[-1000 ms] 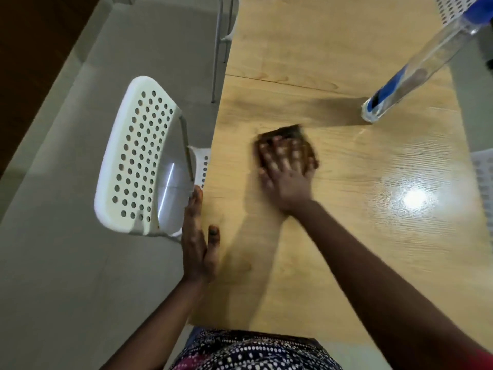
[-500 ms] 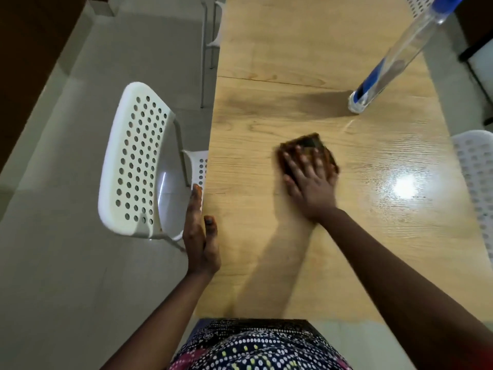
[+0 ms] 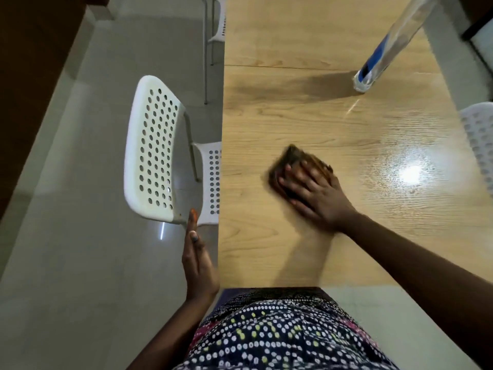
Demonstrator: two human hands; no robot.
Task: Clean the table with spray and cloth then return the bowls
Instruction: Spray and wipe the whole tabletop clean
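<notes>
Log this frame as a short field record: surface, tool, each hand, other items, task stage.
surface: light wooden table
tool: dark brown cloth
right hand: flat on the cloth, pressing it to the table
left hand: fingers straight, beside the table's left edge, holding nothing
other items: clear spray bottle with blue label; white perforated plastic chair
task stage: wiping; no bowls visible

Right hand [image 3: 317,194] flat on the brown cloth [image 3: 293,161], fingers spread, pressing it onto the wooden table [image 3: 293,49] — blurred. Left hand [image 3: 198,265] straight-fingered along the table's left edge. Spray bottle [image 3: 384,46] stands far right — white perforated chair [image 3: 153,153] tucked at the left.
</notes>
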